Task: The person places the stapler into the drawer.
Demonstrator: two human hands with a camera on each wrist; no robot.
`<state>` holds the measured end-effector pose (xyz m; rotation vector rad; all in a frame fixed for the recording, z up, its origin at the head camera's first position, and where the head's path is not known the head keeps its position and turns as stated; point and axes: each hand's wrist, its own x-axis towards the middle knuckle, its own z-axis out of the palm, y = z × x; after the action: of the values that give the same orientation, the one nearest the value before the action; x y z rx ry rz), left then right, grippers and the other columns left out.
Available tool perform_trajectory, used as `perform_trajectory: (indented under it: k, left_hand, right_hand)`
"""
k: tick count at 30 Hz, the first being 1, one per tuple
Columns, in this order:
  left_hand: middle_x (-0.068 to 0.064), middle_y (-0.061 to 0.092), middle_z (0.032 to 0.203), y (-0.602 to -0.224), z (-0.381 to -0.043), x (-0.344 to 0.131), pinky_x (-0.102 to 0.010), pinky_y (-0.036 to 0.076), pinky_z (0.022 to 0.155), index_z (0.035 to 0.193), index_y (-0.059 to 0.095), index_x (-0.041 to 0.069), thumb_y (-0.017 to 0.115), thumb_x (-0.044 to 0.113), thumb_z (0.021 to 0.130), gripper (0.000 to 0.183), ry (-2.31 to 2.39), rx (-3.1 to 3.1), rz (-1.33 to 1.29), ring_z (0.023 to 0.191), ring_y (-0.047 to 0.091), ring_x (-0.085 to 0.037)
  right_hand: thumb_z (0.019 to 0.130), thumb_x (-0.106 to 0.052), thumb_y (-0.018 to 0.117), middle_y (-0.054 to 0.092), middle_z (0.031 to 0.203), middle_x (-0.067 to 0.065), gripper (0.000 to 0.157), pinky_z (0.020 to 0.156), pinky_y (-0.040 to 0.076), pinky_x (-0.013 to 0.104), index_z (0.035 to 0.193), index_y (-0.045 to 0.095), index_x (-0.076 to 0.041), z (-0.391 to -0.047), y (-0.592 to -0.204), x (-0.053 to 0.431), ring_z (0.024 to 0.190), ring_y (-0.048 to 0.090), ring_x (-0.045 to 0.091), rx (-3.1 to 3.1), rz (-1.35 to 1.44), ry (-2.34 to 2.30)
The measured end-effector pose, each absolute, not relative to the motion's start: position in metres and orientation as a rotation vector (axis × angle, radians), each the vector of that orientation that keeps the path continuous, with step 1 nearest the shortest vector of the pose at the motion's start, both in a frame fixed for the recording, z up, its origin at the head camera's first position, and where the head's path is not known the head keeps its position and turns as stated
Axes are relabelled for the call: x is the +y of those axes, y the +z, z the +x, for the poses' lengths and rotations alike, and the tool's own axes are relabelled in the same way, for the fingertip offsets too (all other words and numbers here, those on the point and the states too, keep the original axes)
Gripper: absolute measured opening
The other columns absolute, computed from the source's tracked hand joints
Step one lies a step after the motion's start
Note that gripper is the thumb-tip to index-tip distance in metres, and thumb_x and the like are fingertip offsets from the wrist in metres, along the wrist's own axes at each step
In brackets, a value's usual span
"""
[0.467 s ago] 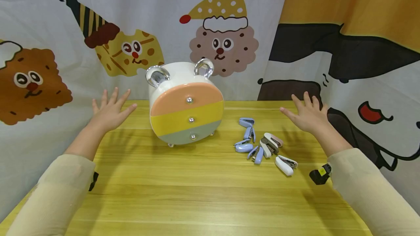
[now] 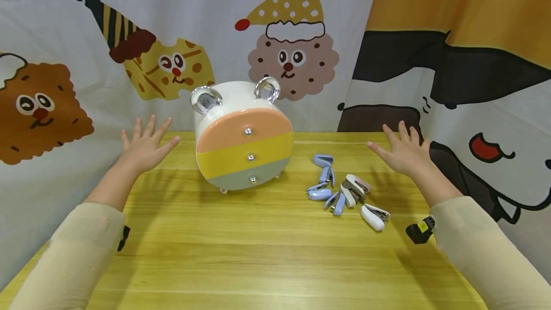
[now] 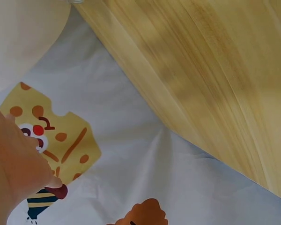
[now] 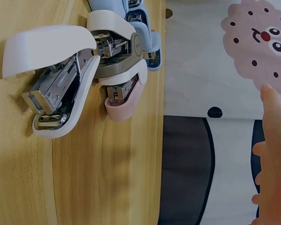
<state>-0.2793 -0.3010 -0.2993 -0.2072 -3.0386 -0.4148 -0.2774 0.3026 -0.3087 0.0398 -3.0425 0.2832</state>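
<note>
To the far left of the cabinet [image 2: 245, 145], a biscuit print [image 2: 45, 111] is seen on the cloth [image 2: 193, 4], which is hung behind the cabinet as well; nearer to the cabinet on that side, the left hand [image 2: 144, 152] is held out, released, with its fingers spread and nothing grasped; the forearm below it is covered by the cream left sleeve [image 2: 73, 252]; the cabinet itself is stood upright on the wooden table [image 2: 241, 262], its rounded front banded in peach, yellow and grey, each band fitted with a silver knob [image 2: 251, 157], and its top set with two silver loops [image 2: 267, 80].

To the right of the cabinet, four blue staplers [image 2: 320, 194] are clustered nearest to it; past them, a white-and-grey stapler [image 2: 347, 194] and a pink stapler [image 2: 363, 184] are laid side by side, and whether these touch cannot be told; a white stapler [image 2: 372, 219] is placed still farther from the cabinet; farthest right of the cabinet, the right hand [image 2: 406, 154] is held likewise released, fingers apart, nothing grasped; a black device [image 2: 419, 231] is seen at the right sleeve [image 2: 482, 248].
</note>
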Motion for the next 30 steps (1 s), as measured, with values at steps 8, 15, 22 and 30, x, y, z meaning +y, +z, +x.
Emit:
perform_trajectory:
  k: [8,15,22,30]
  left_hand:
    - [-0.016,-0.025,0.152,-0.3,-0.279,-0.304,-0.065,-0.029,0.09,0.154,-0.005,0.025,0.02,0.066,0.095,0.076,-0.428,-3.039,-0.201,0.129,-0.037,-0.039]
    - [-0.016,-0.023,0.153,-0.295,-0.278,-0.304,-0.066,-0.027,0.092,0.154,-0.003,0.022,0.019,0.068,0.094,0.079,-0.47,-3.004,-0.187,0.13,-0.035,-0.039]
    - [-0.015,-0.024,0.153,-0.288,-0.277,-0.304,-0.067,-0.026,0.092,0.154,-0.005,0.024,0.019,0.066,0.095,0.077,-0.523,-2.963,-0.179,0.13,-0.035,-0.039]
    - [-0.012,-0.023,0.154,-0.283,-0.273,-0.299,-0.064,-0.028,0.093,0.154,-0.005,0.025,0.022,0.06,0.098,0.072,-0.653,-2.854,-0.219,0.132,-0.034,-0.037]
  right_hand:
    - [0.088,-0.076,0.023,-0.011,0.151,0.032,0.096,0.096,-0.012,0.074,0.154,0.008,-0.009,-0.274,-0.308,0.303,0.135,-0.012,0.054,-3.017,0.039,0.278]
    - [0.087,-0.077,0.024,-0.007,0.153,0.032,0.096,0.097,-0.011,0.074,0.154,0.01,-0.009,-0.273,-0.305,0.3,0.136,-0.01,0.053,-2.977,0.031,0.283]
    - [0.089,-0.075,0.026,-0.004,0.153,0.032,0.093,0.098,-0.007,0.074,0.154,0.011,-0.01,-0.268,-0.3,0.298,0.136,-0.007,0.053,-2.901,0.027,0.354]
    - [0.092,-0.071,0.027,0.001,0.154,0.029,0.087,0.099,-0.003,0.073,0.154,0.013,-0.011,-0.26,-0.294,0.29,0.138,-0.004,0.05,-2.804,0.031,0.411]
